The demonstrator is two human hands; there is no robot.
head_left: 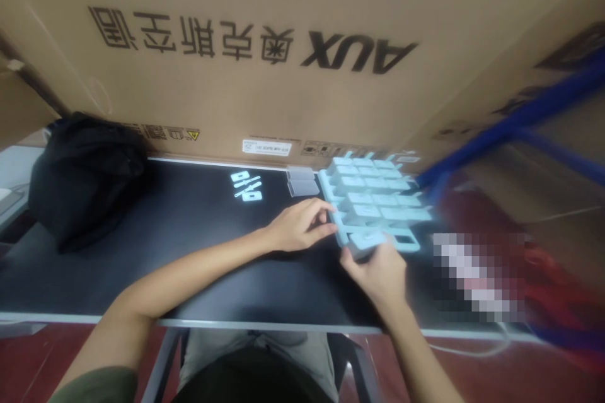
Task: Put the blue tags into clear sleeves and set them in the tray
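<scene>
A light blue plastic rack (339, 236) lies on the black tabletop, filled with rows of small light blue boxes (363, 210) that have tabs sticking out on the right. My left hand (302, 224) pinches the rack's left edge between thumb and fingers. At the near end, my right hand (385, 267) is closed around one light blue box (366, 240), which sits tilted over the rack's front slots. Beside it an open slot of the rack shows. The right fingertips are partly hidden behind that box.
Small light blue plastic parts (248, 186) and clear plastic pieces (302, 181) lie left of the rack. A black bag (87, 179) rests at the table's left. Behind stands a large cardboard box (236, 94); a blue metal frame (520, 119) rises at right. A pixelated patch covers the right end.
</scene>
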